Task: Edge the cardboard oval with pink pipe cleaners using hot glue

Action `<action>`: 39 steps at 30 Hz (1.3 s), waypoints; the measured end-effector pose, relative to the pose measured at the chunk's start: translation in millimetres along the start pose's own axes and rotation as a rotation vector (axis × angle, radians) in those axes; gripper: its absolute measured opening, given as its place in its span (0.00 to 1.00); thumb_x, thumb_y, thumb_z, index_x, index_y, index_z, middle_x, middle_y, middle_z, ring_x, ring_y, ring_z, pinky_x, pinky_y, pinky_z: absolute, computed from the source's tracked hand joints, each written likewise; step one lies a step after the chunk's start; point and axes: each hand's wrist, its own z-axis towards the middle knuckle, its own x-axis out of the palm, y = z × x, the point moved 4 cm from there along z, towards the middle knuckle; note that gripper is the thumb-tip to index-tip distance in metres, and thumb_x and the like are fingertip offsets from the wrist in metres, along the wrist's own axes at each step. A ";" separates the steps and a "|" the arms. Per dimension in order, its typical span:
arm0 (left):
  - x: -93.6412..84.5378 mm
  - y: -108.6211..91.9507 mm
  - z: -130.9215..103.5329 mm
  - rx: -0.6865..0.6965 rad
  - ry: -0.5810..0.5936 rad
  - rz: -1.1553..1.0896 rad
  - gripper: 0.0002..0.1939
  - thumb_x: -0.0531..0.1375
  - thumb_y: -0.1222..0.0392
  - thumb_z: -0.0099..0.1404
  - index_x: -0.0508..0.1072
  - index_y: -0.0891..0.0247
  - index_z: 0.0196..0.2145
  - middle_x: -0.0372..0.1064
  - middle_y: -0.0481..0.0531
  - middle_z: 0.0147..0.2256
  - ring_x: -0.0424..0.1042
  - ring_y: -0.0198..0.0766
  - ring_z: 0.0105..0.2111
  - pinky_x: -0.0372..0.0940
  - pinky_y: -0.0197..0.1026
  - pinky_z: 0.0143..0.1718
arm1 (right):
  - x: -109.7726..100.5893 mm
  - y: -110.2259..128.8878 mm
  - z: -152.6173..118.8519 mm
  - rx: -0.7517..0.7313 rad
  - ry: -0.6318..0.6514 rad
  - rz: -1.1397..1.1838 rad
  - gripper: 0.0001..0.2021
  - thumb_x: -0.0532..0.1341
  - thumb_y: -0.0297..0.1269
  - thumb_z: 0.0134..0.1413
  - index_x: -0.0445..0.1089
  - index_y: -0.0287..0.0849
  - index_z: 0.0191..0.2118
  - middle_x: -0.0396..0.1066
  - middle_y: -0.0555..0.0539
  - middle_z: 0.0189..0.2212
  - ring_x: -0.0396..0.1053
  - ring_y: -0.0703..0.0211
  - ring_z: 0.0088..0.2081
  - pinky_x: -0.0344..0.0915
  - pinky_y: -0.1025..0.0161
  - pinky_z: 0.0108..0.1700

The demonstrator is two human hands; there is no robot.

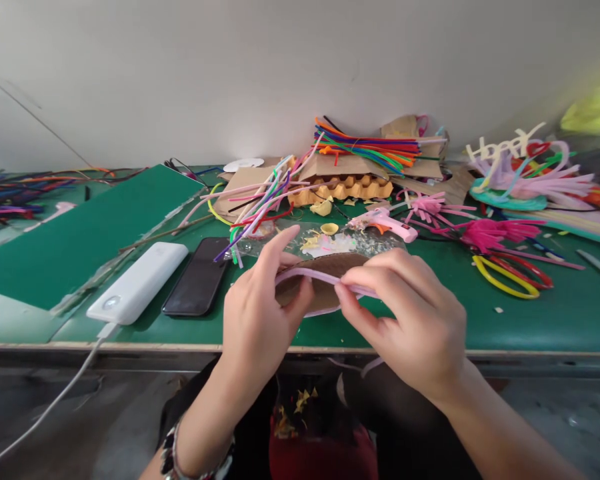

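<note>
At the far left of the green worktop (530,328), you have a loose heap of dark purple, blue and orange fuzzy stems (17,193). Next to it, a flat, dark green rectangular board (95,233) lies at a slant. To the right of this board, on the near side, is a white, rounded power bank (140,283) with a white cable (55,400), and just beside it a black smartphone (195,277).

In the middle, near the front edge, is the brown cardboard piece with a curved edge (324,295), held up between your hands. Your left hand (257,317) is clamped on its left side, thumb and fingers closing on the edge, where a thin lavender fuzzy strip (310,272) runs along. Farther away stand a tan, bumpy egg carton (343,190) and, above it, a bundle of many-coloured fuzzy stems (365,147). Your right hand (415,317) pinches the same strip between thumb and fingertips. Beyond this hand lies a pink glue gun (385,221).

On the right, you see bright pink fuzzy tassels (485,235) and, nearer, a yellow fuzzy loop (503,279).
</note>
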 end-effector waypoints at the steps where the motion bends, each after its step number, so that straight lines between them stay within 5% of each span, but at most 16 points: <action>1: 0.4 0.6 -0.1 0.005 -0.004 -0.022 0.23 0.56 0.67 0.55 0.62 0.61 0.50 0.73 0.47 0.33 0.72 0.31 0.29 0.67 0.31 0.32 | -0.4 0.3 0.1 -0.007 0.003 0.000 0.05 0.58 0.26 0.49 0.65 0.41 0.26 0.67 0.51 0.22 0.64 0.67 0.24 0.59 0.66 0.27; 7: 3.0 2.0 -0.5 0.029 0.008 -0.133 0.26 0.57 0.68 0.56 0.58 0.60 0.52 0.74 0.46 0.33 0.72 0.30 0.28 0.68 0.30 0.31 | 2.0 2.6 -1.1 -0.103 0.216 0.277 0.07 0.55 0.30 0.54 0.67 0.41 0.28 0.69 0.53 0.24 0.63 0.69 0.26 0.59 0.66 0.32; 13: 4.9 -2.9 -1.8 0.069 0.061 -0.197 0.26 0.55 0.70 0.56 0.57 0.60 0.52 0.74 0.47 0.33 0.74 0.31 0.29 0.69 0.31 0.31 | 0.9 -13.3 1.0 0.043 -0.012 0.059 0.05 0.61 0.32 0.49 0.70 0.39 0.34 0.68 0.46 0.29 0.65 0.61 0.33 0.60 0.62 0.36; 20: 4.2 -1.3 -1.5 0.117 0.047 -0.229 0.27 0.55 0.72 0.54 0.59 0.59 0.52 0.73 0.46 0.32 0.74 0.30 0.27 0.68 0.29 0.28 | 2.8 -21.0 1.8 0.084 0.027 0.098 0.02 0.60 0.32 0.50 0.71 0.43 0.30 0.70 0.53 0.26 0.65 0.65 0.30 0.52 0.60 0.37; 27: 4.5 7.5 -0.4 0.021 0.054 -0.229 0.26 0.58 0.67 0.55 0.58 0.59 0.52 0.72 0.45 0.31 0.72 0.30 0.27 0.67 0.28 0.25 | -1.3 -21.4 2.6 0.058 0.026 0.103 0.05 0.57 0.31 0.53 0.70 0.44 0.31 0.72 0.54 0.27 0.65 0.67 0.30 0.51 0.61 0.38; 32: 7.5 14.6 0.6 -0.082 0.067 -0.357 0.28 0.58 0.66 0.56 0.56 0.60 0.53 0.71 0.46 0.30 0.71 0.29 0.26 0.66 0.30 0.26 | -9.9 -79.6 -3.6 0.309 -0.099 0.121 0.09 0.52 0.31 0.55 0.69 0.43 0.34 0.73 0.50 0.32 0.69 0.63 0.35 0.61 0.63 0.38; 37: 14.6 20.2 3.1 -0.181 0.078 -0.502 0.28 0.58 0.64 0.54 0.56 0.62 0.53 0.71 0.46 0.28 0.71 0.31 0.27 0.67 0.34 0.31 | 13.0 -155.7 -26.2 0.586 0.163 -0.144 0.09 0.52 0.32 0.49 0.69 0.40 0.33 0.72 0.46 0.30 0.69 0.57 0.30 0.65 0.59 0.34; 39: 15.1 22.1 3.9 -0.195 0.057 -0.510 0.28 0.59 0.63 0.54 0.56 0.62 0.53 0.71 0.46 0.27 0.71 0.32 0.27 0.66 0.35 0.32 | 23.5 -169.8 -32.9 0.619 0.233 -0.229 0.11 0.53 0.35 0.48 0.68 0.38 0.36 0.71 0.40 0.36 0.68 0.52 0.38 0.64 0.55 0.40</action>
